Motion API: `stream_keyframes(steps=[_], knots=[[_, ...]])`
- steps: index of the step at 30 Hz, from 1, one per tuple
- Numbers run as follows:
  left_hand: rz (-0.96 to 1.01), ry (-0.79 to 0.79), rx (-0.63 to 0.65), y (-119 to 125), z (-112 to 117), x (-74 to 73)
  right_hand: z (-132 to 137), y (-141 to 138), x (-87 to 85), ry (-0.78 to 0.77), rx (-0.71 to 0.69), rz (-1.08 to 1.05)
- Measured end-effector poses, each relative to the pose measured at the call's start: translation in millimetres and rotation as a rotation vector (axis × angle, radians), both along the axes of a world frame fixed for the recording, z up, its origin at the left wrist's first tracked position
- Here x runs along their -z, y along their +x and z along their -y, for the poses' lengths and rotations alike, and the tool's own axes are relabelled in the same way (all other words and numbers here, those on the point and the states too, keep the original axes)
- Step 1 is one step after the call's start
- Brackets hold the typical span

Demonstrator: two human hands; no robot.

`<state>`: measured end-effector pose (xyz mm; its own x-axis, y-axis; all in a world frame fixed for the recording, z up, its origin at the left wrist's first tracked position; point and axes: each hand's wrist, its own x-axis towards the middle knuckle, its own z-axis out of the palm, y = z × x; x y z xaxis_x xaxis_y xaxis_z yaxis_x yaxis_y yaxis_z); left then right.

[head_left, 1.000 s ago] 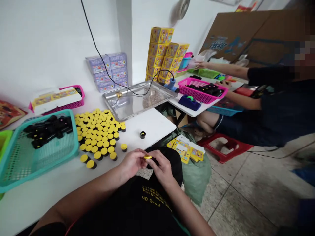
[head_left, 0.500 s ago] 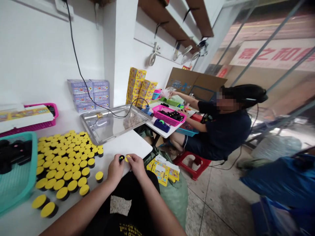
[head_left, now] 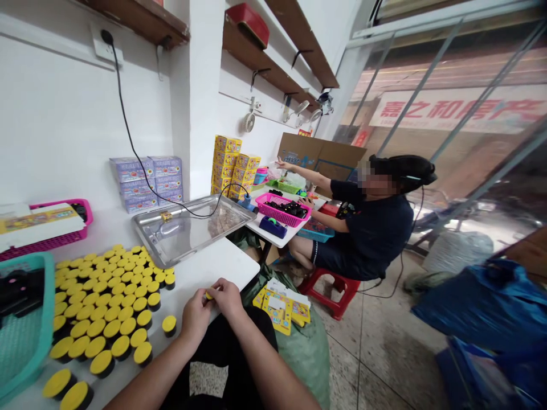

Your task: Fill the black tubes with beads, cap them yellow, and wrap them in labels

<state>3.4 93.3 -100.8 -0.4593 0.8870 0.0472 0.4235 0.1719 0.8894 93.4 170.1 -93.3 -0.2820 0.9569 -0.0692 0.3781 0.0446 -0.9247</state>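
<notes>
My left hand [head_left: 195, 313] and my right hand [head_left: 228, 299] meet at the near edge of the white table [head_left: 222, 265], fingers pinched together round a small yellow-topped black cap [head_left: 208, 295]. Only a sliver of its yellow shows between the fingers. To the left of my hands stand several rows of the same yellow-topped caps [head_left: 105, 296], and one lone cap [head_left: 169, 325] sits closest to my left hand.
A metal tray [head_left: 188, 228] with a cable lies behind the caps. A teal basket [head_left: 25, 336] holds black parts at the left, a pink basket [head_left: 51, 239] behind it. Purple boxes [head_left: 147, 182] and yellow boxes [head_left: 231, 165] stack against the wall. Another person sits at the right by a pink basket [head_left: 284, 213].
The camera has tilted up, showing shelves and the seated person. My hands came closer together on the cap; the separate black piece seen half a second ago is no longer visible.
</notes>
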Motion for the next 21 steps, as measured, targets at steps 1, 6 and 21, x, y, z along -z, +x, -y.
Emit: stream_keyframes(steps=[1,6,21], knots=[[0.014,0.006,-0.002,0,1,-0.5,2,1,-0.8,-0.004,0.006,0.010],[0.073,0.076,0.003,4,10,-3.6,14,8,-6.9,-0.090,-0.034,-0.048],[0.593,-0.064,0.209,32,56,-17.7,87,48,-31.2,-0.301,0.022,-0.688]])
